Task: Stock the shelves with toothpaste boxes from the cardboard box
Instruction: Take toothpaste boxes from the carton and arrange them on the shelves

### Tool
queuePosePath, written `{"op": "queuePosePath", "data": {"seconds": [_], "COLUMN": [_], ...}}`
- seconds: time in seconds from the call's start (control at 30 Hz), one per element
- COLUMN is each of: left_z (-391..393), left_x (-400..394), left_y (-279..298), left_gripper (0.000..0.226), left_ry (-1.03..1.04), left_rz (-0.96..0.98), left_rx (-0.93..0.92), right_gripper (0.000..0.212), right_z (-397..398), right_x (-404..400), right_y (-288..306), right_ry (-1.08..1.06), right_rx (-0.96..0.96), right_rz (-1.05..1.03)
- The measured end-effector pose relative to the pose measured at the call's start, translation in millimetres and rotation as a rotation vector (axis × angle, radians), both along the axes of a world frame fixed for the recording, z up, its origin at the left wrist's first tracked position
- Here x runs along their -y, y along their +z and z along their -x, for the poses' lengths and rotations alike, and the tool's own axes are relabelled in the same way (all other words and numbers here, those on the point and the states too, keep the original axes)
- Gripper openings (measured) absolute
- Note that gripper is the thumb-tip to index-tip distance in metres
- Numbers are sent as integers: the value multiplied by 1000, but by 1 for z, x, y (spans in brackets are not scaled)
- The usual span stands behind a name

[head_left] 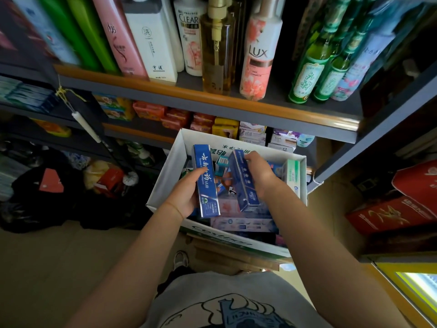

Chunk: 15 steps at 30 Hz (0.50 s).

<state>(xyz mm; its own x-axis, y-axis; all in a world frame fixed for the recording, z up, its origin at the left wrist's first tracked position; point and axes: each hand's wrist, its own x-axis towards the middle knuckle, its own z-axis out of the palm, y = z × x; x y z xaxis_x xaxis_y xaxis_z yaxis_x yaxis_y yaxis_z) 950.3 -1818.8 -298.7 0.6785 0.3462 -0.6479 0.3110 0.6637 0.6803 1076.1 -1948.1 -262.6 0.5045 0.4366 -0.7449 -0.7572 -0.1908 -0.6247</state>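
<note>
I'm gripping one blue toothpaste box lengthwise in my left hand, another in my right hand, above the cardboard box, shelves ahead.

Over the open white cardboard box, each hand holds a blue toothpaste box. The left hand grips one blue box upright, printed face towards the camera; the right hand wraps a second blue box, tilted beside it. More cartons lie jumbled inside the cardboard box. Above, a grey shelf with a wooden lip carries shampoo bottles, among them a pink LUX bottle, and green glass bottles.
</note>
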Motion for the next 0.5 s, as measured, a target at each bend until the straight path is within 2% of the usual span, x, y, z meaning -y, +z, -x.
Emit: {"op": "queuePosePath", "data": {"seconds": [0.1, 0.23, 0.33, 0.4, 0.5], "left_z": [-4, -10, -12, -12, -12], "left_x": [5, 11, 13, 12, 6], "left_y": [4, 11, 17, 19, 16], "left_gripper": [40, 40, 39, 36, 32], "left_ry": [-40, -80, -100, -119, -112], "left_rz": [32, 20, 32, 32, 25], "left_rx": [32, 94, 143, 149, 135], "right_gripper": [35, 35, 20, 15, 19], "right_z": [5, 8, 9, 9, 6], "right_x": [-10, -23, -22, -21, -22], "right_y": [11, 12, 13, 16, 17], "right_ry": [26, 148, 292, 357, 380], "right_rx": [19, 320, 467, 527, 531], "right_rz": [-49, -42, -33, -21, -34]}}
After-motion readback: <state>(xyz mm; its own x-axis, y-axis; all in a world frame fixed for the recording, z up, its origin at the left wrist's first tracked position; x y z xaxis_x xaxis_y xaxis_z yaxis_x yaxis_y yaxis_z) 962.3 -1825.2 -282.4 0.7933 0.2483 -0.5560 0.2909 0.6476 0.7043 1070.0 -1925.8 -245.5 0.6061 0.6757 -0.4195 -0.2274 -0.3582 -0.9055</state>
